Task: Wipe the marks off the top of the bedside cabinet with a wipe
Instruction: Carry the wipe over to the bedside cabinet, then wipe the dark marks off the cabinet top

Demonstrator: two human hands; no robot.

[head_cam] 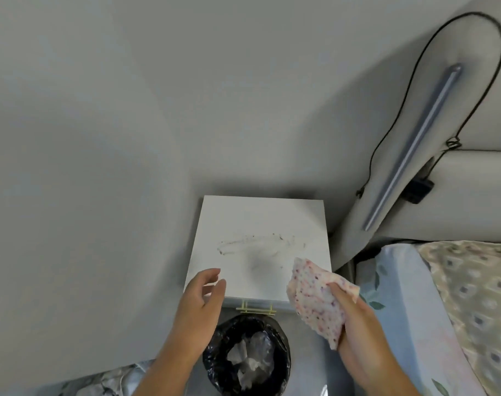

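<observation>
Cabinet top [260,221] bears faint marks [260,242]; right hand [355,318] clutches wipe [317,298], left hand's [199,298] grip spread.

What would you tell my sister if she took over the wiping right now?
Right hand: shut on the speckled wipe, held at the cabinet's front right corner.
Left hand: open and empty, over the front left edge.
Cabinet top: white, with smeared grey marks across the middle.
Bin with a black bag stands on the floor in front.
Done: wipe picked up.
Left: rub off the marks; they are plainly not gone yet.
</observation>
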